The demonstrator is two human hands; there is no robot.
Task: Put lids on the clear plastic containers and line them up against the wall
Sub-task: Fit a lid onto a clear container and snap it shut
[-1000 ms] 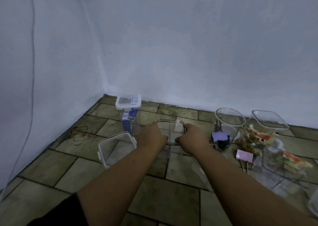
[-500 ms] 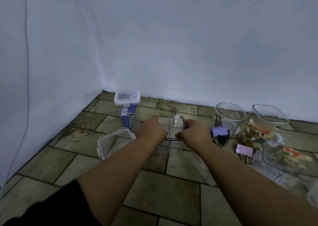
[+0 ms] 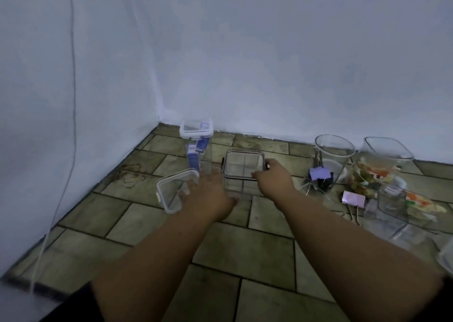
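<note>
Pale blue walls point(image 3: 269, 64) meet in a corner well beyond your hands, and a tiled floor point(image 3: 245, 248) carries everything.

I count five clear containers.
- **Two with lids on:**
  - A tall container point(image 3: 195, 160) with a white clip lid stands beyond your left hand point(image 3: 210, 196), close to the back wall near the corner.
  - A square container point(image 3: 241, 172) with a dark-rimmed lid stands between your two hands, apart from the wall.
- **Three open**, all to the right of your right hand point(image 3: 275, 178):
  - A round container point(image 3: 334, 150) is near the wall.
  - A square tub point(image 3: 389, 150) is further right.
  - A low tub point(image 3: 392, 204) lies nearer you. It is too blurred to make out its shape.

One loose white-rimmed lid point(image 3: 175, 190) lies tilted just left of your left hand.

Your right hand curls its fingers and thumb on the near right corner of the square container's lid. Your left hand is spread flat and relaxed, holding nothing. It is blurred, so I cannot tell whether its fingertips touch the loose lid.

Colourful wrappers point(image 3: 370, 174) lie among the open containers. Two purple binder clips lie right of your right hand: one point(image 3: 318, 174) against the round container, one point(image 3: 354, 198) on the floor nearer you.

One thin cable point(image 3: 72, 76) runs down the left wall.
</note>
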